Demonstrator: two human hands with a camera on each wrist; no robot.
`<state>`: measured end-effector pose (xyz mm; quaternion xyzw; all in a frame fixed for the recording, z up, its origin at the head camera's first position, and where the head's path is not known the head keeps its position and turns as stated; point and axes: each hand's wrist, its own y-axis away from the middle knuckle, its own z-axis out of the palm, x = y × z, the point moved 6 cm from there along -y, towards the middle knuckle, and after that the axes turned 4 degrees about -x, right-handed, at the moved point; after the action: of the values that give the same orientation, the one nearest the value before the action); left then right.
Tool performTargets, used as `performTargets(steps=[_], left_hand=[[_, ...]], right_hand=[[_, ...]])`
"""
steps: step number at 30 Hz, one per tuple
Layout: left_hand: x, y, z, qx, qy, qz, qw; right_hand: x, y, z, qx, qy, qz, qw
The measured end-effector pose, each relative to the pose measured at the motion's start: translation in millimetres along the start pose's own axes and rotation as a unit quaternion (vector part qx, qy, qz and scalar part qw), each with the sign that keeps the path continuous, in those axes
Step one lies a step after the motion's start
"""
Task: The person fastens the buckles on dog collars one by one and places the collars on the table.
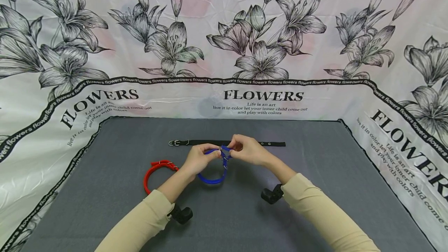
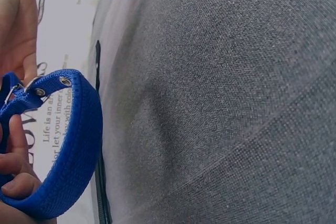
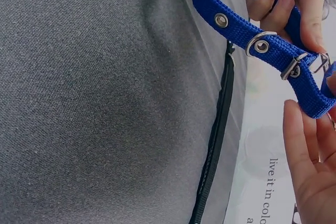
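Observation:
A blue webbing collar (image 1: pixel 212 181) is bent into a loop and hangs between both hands above the table. My left hand (image 1: pixel 197 160) grips it on the left, thumb by the metal buckle (image 3: pixel 321 62). With thumb and fingers, my right hand (image 1: pixel 249 151) pinches the strap on the buckle's other side. In the right wrist view the strap folds back in a small bend past the buckle. Metal eyelets (image 3: pixel 221 20) and a D-ring (image 3: pixel 257 40) show along the band.
Behind the hands a black collar (image 1: pixel 274 144) lies stretched out flat, partly covered by them. A red collar (image 1: pixel 148 177), curved in a loop, lies left, partly behind the left forearm. Grey cloth (image 1: pixel 308 213) covers the table; a flower-printed sheet (image 1: pixel 196 104) stands around it.

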<state>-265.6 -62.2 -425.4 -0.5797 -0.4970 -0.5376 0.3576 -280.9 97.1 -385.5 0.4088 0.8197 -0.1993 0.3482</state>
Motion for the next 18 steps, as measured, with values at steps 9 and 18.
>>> performTargets(steps=[9,18], left_hand=[[1.6,0.5,-1.4,0.005,-0.032,0.006,0.9995],[1.8,-0.2,3.7,-0.007,-0.064,0.012,0.9978]], right_hand=[[-3.4,-0.2,2.5,-0.004,0.032,-0.01,0.999],[-1.2,0.2,9.2,-0.011,0.029,-0.025,0.999]])
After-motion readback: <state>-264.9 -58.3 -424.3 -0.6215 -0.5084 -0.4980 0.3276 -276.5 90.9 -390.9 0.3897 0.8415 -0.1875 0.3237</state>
